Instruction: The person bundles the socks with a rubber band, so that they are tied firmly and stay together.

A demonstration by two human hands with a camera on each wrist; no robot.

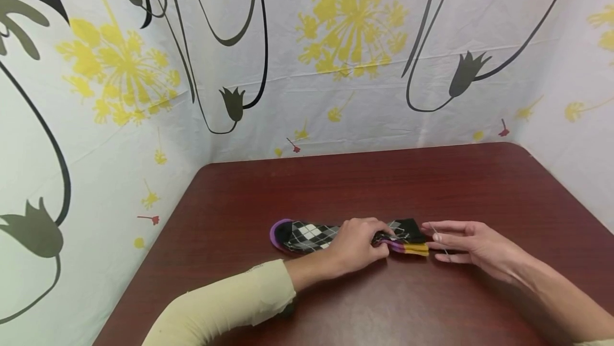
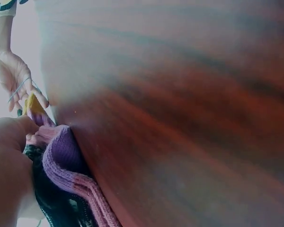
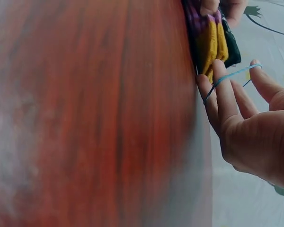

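Observation:
A stack of socks lies across the table: a black, grey and white argyle sock [image 1: 307, 235] on top, with purple and yellow knit edges [image 1: 416, 249] showing below it. My left hand [image 1: 357, 244] grips the stack around its middle, thumb on the near side. In the left wrist view a purple sock layer [image 2: 68, 156] bulges beside that hand. My right hand [image 1: 472, 247] is just off the cuff end, fingers spread and fairly straight. A thin light-blue elastic band [image 3: 233, 74] is stretched around its fingers and thumb. The yellow cuffs [image 3: 213, 45] are close to those fingertips.
The reddish-brown table [image 1: 336, 188] has rounded far corners. A white cloth with flower prints [image 1: 307, 117] hangs behind it and along both sides. A small dark item [image 1: 287, 311] shows partly from under the left sleeve [image 1: 230, 298].

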